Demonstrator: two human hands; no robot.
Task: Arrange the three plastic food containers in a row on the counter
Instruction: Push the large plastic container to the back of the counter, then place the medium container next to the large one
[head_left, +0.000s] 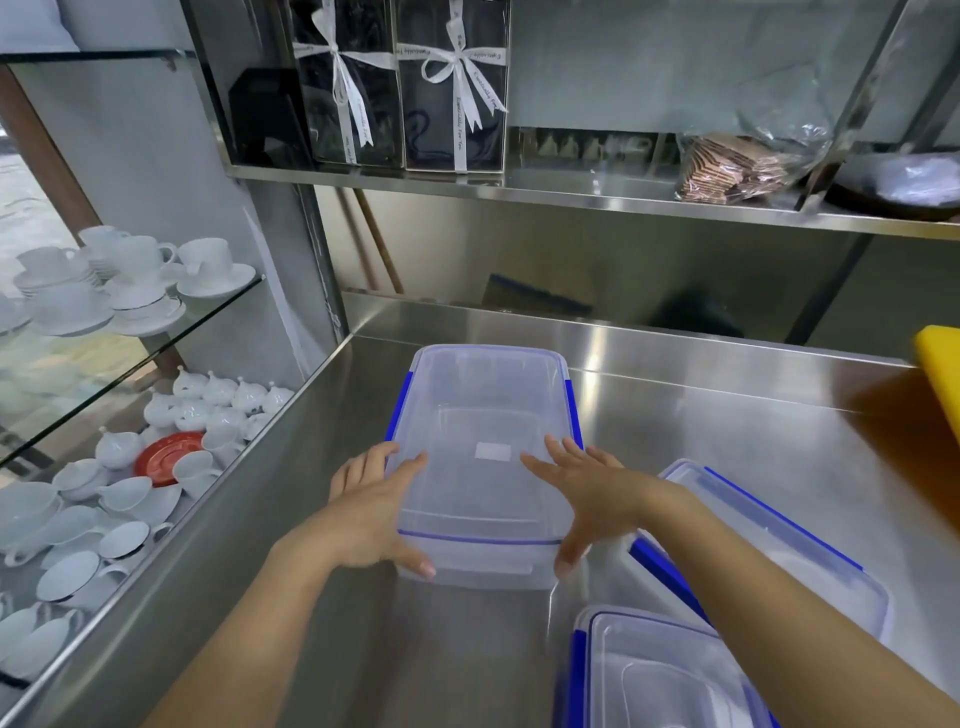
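A large clear plastic container (483, 415) with blue side clips and a lid stands on the steel counter (727, 441), near the back left. My left hand (371, 512) grips its near left corner, fingers on the lid and thumb on the front wall. My right hand (587, 496) holds the near right corner the same way. A second clear container (789, 551) with blue clips lies to the right, partly behind my right forearm. A third, smaller container (660, 675) sits at the bottom right, cut off by the frame edge.
A yellow board (940, 374) juts in at the right edge. A steel shelf (571, 195) overhangs the counter's back, holding ribboned dark boxes (400, 88) and a bag of wafers (737, 166). Glass shelves with white cups and teapots (130, 280) stand left of the counter.
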